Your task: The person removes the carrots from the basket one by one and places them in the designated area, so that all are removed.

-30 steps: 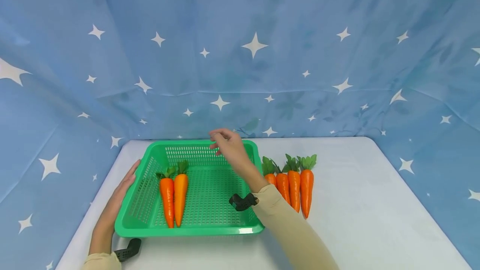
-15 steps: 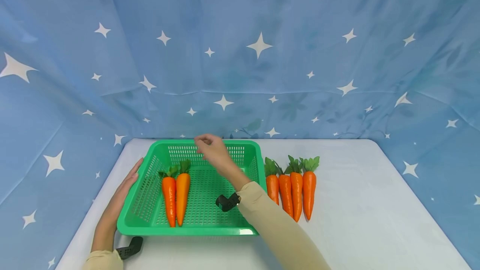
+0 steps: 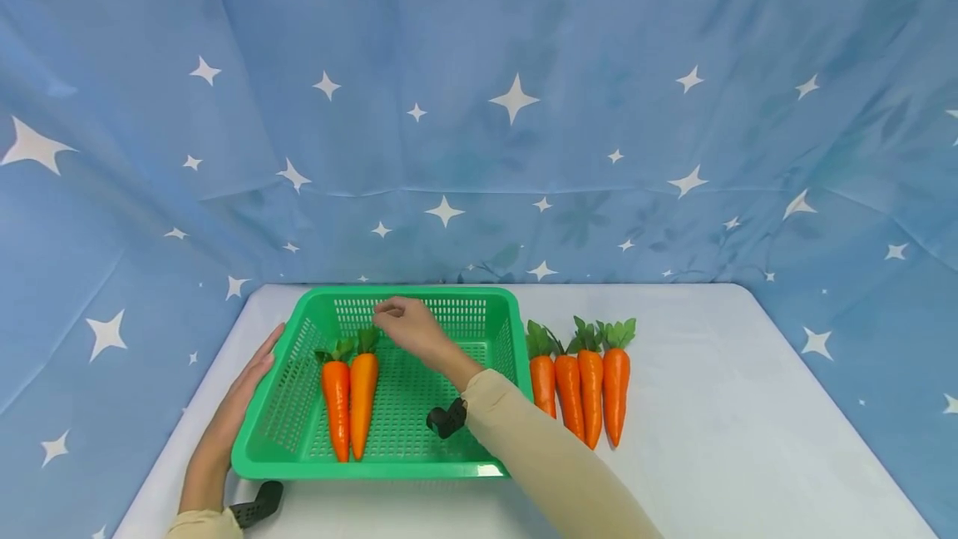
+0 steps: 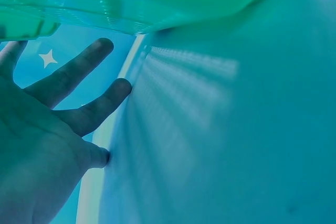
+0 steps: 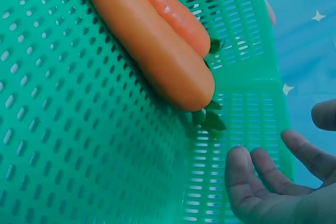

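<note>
A green plastic basket [image 3: 359,470] with slotted walls holds two carrots lying side by side: a redder carrot [image 3: 337,410] at the left and a lighter orange carrot [image 3: 362,406] beside it, leafy tops toward the back. My left hand [image 3: 243,393] lies along the basket's left outer side, fingers extended; the left wrist view shows its fingers [image 4: 94,107] spread under the rim. Over the back part of the basket hovers my right hand [image 3: 410,327], close to the orange carrot's leaves [image 5: 210,120]. Its fingers [image 5: 239,169] are loosely bent, with nothing between them.
Several carrots [image 3: 591,393] lie in a row on the white table [image 3: 718,422], just right of the basket, partly covered by the right sleeve [image 3: 546,456]. A blue curtain with white stars [image 3: 479,148] hangs behind the table.
My right hand has moved left over the basket and then lower, toward the carrots' leaves. The left hand stays at the basket's left side; the carrots look unmoved.
</note>
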A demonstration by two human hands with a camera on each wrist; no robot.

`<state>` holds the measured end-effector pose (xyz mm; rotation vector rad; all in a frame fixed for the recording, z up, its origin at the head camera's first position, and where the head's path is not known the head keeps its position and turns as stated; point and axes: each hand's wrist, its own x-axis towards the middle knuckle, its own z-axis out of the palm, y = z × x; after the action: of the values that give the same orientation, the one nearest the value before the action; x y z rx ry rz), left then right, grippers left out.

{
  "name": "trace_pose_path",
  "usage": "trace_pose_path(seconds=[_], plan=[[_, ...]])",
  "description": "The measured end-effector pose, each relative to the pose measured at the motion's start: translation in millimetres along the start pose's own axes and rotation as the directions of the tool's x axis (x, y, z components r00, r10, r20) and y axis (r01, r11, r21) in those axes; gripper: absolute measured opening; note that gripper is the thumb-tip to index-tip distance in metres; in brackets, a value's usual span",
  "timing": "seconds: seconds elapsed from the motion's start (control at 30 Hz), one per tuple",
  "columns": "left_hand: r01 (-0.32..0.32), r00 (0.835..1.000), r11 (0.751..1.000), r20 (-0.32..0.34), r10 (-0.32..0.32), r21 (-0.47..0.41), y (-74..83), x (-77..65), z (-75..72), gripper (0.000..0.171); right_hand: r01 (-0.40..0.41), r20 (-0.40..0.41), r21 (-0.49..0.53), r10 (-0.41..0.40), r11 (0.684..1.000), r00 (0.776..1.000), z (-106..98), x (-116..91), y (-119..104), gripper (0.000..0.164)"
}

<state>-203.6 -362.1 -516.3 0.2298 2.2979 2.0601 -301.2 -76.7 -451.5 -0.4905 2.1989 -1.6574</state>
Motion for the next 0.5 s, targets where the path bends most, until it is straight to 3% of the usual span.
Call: trace_pose_path(seconds=[0.3, 0.5], plan=[[0.025, 0.999, 1.000, -0.029, -0.025, 0.019, 1.0, -2.1, 2.4, 0.060, -0.028, 0.023, 0.034, 0.027, 0.999, 0.999, 2, 2, 7, 0.039], [0.006, 0.999, 0.999, -0.036, -0.005, 0.034, 1.5, -3.0, 3.6, 0.059, -0.072, 0.065, -0.013, 0.073, 0.997, 0.995, 9, 5, 13, 0.039]])
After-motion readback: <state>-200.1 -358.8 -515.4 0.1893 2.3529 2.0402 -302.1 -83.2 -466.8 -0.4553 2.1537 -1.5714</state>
